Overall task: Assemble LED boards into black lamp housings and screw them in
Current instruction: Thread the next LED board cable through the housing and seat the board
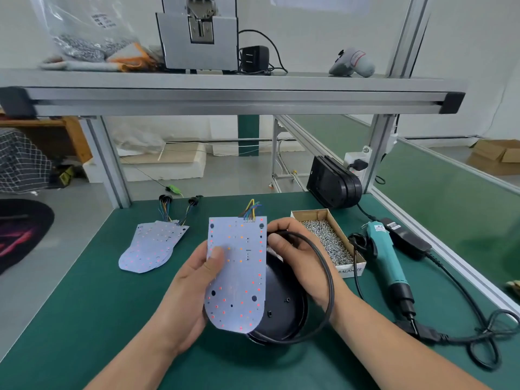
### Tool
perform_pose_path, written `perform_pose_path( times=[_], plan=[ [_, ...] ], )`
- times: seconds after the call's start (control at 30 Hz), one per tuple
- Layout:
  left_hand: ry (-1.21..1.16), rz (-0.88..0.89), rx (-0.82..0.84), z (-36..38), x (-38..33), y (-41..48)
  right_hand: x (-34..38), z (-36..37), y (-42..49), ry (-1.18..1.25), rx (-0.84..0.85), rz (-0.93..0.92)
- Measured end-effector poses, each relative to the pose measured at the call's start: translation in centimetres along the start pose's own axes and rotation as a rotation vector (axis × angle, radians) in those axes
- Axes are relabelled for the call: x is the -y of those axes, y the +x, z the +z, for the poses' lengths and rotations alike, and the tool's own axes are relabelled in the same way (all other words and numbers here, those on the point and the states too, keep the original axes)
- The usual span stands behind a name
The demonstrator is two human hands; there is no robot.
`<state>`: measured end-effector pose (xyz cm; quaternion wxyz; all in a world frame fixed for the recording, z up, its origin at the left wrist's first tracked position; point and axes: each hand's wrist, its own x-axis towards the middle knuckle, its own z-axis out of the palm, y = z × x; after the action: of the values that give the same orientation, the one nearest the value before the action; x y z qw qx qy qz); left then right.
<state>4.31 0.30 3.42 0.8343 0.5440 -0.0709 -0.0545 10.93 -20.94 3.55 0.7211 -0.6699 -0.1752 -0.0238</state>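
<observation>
The left hand pinches the LED board by its left edge: the thumb lies flat on the LED face and the fingers curl behind it. The board is held clear of the desk, tilted towards the camera, with its rounded end nearest the person. It sits directly over the black lamp housing and is not seated in it. The coloured wires rise from the far edge of the board.

The right hand curls round the far end of the housing, thumb at the rim, and steadies it on the desk. The black cable emerges at these fingers, loops over the right wrist and passes round the near side of the housing. Whether the fingers also grip the cable cannot be told.

Step in hand: fitting 1 board into 1 housing. No screw is placed.

Next move, as judged:
1. Lower the board, LED face up, with its rounded end matched to the rounded end of the housing.
2. Align the board holes with the posts visible on the housing floor.
3. Keep the wires from being trapped beneath the board.

Fastening then calls for the box of screws, just right of the housing, and the electric screwdriver, which lies on the desk beyond the box. A stack of further boards lies to the left
</observation>
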Motion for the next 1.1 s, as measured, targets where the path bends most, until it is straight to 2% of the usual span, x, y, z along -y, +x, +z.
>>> perform_pose_path(
  times=[0.23,0.37,0.47,0.7,0.87,0.93,1.1],
  plan=[
    [0.175,0.014,0.042,-0.8,0.0,0.0,0.3,-0.3,-0.4,0.006,-0.010,0.013],
    [0.199,0.023,0.024,-1.3,-0.2,0.4,0.8,-0.3,-0.7,0.005,-0.017,0.029],
    [0.117,-0.033,0.033,-1.4,-0.8,0.3,1.0,0.0,-0.9,0.004,-0.016,0.029],
    [0.018,-0.143,0.067,-1.3,-1.2,-0.1,0.6,0.2,-0.4,0.192,-0.068,0.042],
    [-0.134,-0.260,0.041,-1.8,-1.2,0.0,0.5,-0.8,-0.1,-0.060,-0.166,-0.043],
    [-0.204,-0.264,0.029,-2.3,-1.3,0.2,0.4,-0.9,-0.1,-0.071,-0.186,-0.068],
    [-0.231,-0.226,-0.008,-2.9,-1.3,0.3,0.5,-1.0,0.3,0.118,-0.286,-0.007]
  ],
)
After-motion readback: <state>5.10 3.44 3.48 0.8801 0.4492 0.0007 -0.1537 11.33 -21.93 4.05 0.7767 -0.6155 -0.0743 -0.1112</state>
